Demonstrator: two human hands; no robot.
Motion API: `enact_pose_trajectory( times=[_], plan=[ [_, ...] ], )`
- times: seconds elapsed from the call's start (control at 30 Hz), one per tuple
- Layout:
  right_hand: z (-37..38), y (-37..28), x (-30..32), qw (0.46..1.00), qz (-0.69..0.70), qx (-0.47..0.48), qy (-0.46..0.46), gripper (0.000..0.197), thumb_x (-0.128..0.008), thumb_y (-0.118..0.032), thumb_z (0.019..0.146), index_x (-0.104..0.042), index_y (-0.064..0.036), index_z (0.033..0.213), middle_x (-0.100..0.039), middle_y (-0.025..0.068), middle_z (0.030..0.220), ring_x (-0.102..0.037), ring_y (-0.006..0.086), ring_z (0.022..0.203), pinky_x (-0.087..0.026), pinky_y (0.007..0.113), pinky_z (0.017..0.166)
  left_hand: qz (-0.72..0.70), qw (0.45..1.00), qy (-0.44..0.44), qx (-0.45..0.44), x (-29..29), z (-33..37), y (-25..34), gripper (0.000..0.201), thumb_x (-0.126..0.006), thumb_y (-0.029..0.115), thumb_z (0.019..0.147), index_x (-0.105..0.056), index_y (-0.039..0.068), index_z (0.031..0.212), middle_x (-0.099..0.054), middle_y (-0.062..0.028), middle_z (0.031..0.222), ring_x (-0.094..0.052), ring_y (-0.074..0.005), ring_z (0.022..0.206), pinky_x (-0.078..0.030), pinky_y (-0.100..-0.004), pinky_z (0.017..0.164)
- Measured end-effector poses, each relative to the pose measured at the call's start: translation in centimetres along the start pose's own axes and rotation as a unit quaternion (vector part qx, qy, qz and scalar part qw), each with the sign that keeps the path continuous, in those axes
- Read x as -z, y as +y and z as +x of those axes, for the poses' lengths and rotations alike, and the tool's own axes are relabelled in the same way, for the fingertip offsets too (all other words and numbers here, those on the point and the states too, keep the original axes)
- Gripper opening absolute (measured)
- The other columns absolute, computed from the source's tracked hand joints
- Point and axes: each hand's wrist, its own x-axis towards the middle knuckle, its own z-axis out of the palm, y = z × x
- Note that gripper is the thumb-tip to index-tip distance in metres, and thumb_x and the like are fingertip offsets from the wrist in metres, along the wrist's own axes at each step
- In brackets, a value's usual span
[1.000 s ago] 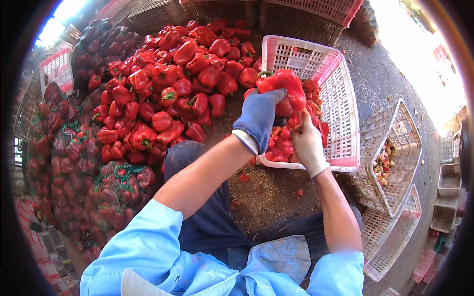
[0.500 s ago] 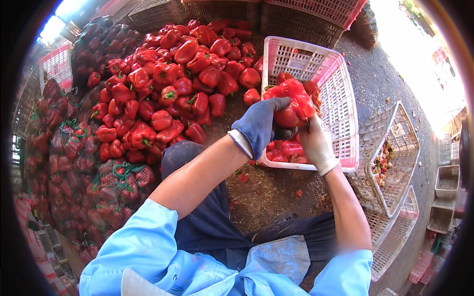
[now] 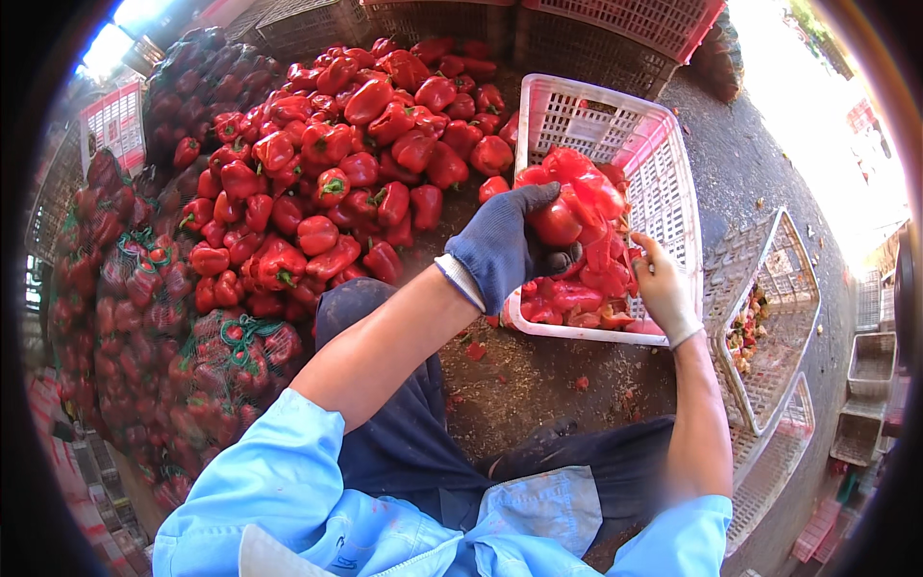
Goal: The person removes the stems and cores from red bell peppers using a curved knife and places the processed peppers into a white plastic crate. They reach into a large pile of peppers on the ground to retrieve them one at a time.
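My left hand (image 3: pixel 500 248), in a dark blue glove, is closed around a red bell pepper (image 3: pixel 561 219) that is torn open, held over the near left corner of a pink plastic crate (image 3: pixel 663 183). Red pepper pieces (image 3: pixel 577 298) lie in the crate. My right hand (image 3: pixel 663 293), in a light glove, hovers over the crate's near edge, just right of the hanging pepper flesh. Its back faces me and its fingertips are hidden. My knees in dark trousers are below.
A big heap of whole red peppers (image 3: pixel 336 163) lies on the ground to the left of the crate. Net sacks of peppers (image 3: pixel 144 317) line the left side. Pale crates (image 3: pixel 769 317) stand at the right, and more crates (image 3: pixel 615 19) at the back.
Both hands gripped the pepper above the crate before. My right hand has come off it and dropped toward the crate's near edge, while my left hand still holds the pepper, now torn open.
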Motion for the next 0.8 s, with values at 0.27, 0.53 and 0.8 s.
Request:
enact_pose_trajectory(
  times=[0.27, 0.53, 0.8],
  plan=[
    [-0.1, -2.6, -2.3, 0.975, 0.199, 0.089, 0.034, 0.058, -0.079, -0.022, 0.099, -0.055, -0.0049, 0.149, -0.064, 0.0002, 0.105, -0.062, 0.0084, 0.093, -0.052, 0.026, 0.086, 0.089, 0.996, -0.006, -0.015, 1.3, 0.2, -1.0, 0.040, -0.067, 0.035, 0.101, -0.062, 0.006, 0.128, -0.073, -0.0130, 0.103, -0.071, -0.0252, 0.073, -0.058, -0.0340, 0.057],
    [-0.8, -5.6, -0.7, 0.972, 0.194, -0.007, 0.130, 0.023, -0.066, -0.007, 0.099, -0.072, 0.0024, 0.118, -0.074, 0.0046, 0.094, -0.064, 0.0076, 0.078, -0.052, 0.024, 0.070, 0.143, 0.988, 0.023, 0.049, -2.1, -1.8, -0.9, 0.041, -0.068, 0.039, 0.099, -0.065, 0.008, 0.125, -0.075, -0.0115, 0.102, -0.071, -0.0243, 0.074, -0.056, -0.0339, 0.056],
    [0.8, -2.8, 2.3, 0.933, 0.353, -0.046, 0.051, 0.023, -0.069, -0.021, 0.099, -0.067, -0.0021, 0.113, -0.067, 0.0040, 0.073, -0.053, 0.0103, 0.048, -0.042, 0.026, 0.043, 0.150, 0.983, -0.014, 0.104, -2.5, -3.3, -0.3, 0.038, -0.060, 0.031, 0.104, -0.065, 0.002, 0.127, -0.074, -0.0098, 0.100, -0.070, -0.0210, 0.076, -0.055, -0.0353, 0.058]
  ],
)
